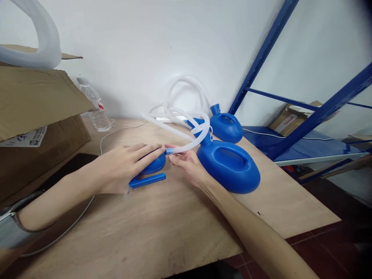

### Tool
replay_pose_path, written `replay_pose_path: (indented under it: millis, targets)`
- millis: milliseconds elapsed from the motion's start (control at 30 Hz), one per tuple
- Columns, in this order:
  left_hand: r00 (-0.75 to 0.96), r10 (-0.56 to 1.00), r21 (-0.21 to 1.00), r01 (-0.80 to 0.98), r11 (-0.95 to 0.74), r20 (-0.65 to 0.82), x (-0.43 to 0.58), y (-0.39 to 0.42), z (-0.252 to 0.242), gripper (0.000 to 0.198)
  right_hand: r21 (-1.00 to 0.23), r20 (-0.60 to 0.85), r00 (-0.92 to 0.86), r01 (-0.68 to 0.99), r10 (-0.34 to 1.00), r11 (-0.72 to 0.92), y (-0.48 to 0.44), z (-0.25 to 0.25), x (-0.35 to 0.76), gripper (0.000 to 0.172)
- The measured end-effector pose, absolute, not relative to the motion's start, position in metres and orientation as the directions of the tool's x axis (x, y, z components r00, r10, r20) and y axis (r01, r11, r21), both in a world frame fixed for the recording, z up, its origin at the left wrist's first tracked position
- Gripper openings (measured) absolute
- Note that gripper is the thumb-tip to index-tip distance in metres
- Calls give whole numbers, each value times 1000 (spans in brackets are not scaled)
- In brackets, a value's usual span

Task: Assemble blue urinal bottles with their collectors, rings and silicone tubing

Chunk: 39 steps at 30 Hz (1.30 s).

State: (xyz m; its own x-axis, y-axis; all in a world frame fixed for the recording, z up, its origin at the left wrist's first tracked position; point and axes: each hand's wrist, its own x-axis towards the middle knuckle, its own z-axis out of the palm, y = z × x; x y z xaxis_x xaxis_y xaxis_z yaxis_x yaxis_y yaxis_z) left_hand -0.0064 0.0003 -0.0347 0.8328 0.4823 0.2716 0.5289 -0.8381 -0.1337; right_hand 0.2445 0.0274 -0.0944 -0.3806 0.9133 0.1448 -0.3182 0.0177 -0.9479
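My left hand [124,164] is closed over a blue rounded plastic piece [155,166] lying on the wooden table, its fingers covering much of the top. A flat blue bar [149,180] sticks out beside that piece, below my fingers. At the piece's right end, my right hand [188,164] pinches a translucent ribbed hose [190,145] close to its bluish end fitting [169,151]. The fitting meets the blue piece; how firmly, I cannot tell. From there the hose curls up and back over the neck of a blue plastic jug [232,166], just right of my right hand.
Behind stands another blue jug [226,126], beside more coiled hose [187,79] and a white power strip [171,119] against the wall. At left are a cardboard box [43,104], a water bottle [97,110] and a cable [101,141]. Blue shelving [261,50] rises beyond the table's right side.
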Motion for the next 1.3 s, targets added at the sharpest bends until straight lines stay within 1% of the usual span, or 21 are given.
replay_pose_path:
  millis: [67,133,233,333,500,600,700,867,933,1000,1167,1300]
  targets:
    - [827,503,-65,533,-844,253,-6,0,-31,106,-952,164,-363,-300,917,51,27,-94,245,44]
    - [806,532,7,549,-836,261,-6,-1,-29,105,-958,184,-353,-273,917,87,27,-93,245,42]
    - [754,589,132,578,-805,291,-6,-2,-29,96,-966,191,-358,-234,914,110,25,-90,245,39]
    - [751,591,233,544,-806,293,-6,-3,-30,88,-967,183,-391,-235,902,95,26,-90,246,38]
    - [764,582,334,491,-805,279,-8,-1,-32,89,-974,138,-494,-225,858,27,30,-95,251,36]
    - [783,564,392,447,-804,262,-11,2,-33,87,-971,139,-531,-239,836,10,34,-98,252,37]
    - [783,562,433,423,-796,268,-16,7,-37,86,-964,172,-527,-264,832,33,34,-98,252,35]
    - [758,601,513,422,-748,253,-24,14,-44,78,-969,213,-493,-214,844,119,31,-93,252,24]
    - [757,604,521,422,-742,248,-25,15,-42,77,-970,207,-488,-213,848,114,31,-94,251,24]
    - [766,597,501,429,-752,239,-25,13,-38,77,-968,196,-479,-232,856,91,32,-97,250,26]
    - [718,655,430,528,-732,233,-27,9,-35,80,-938,147,-405,-346,903,-2,32,-106,241,40]
    - [684,687,396,576,-715,246,-30,13,-43,83,-909,102,-360,-413,927,-60,32,-108,237,36]
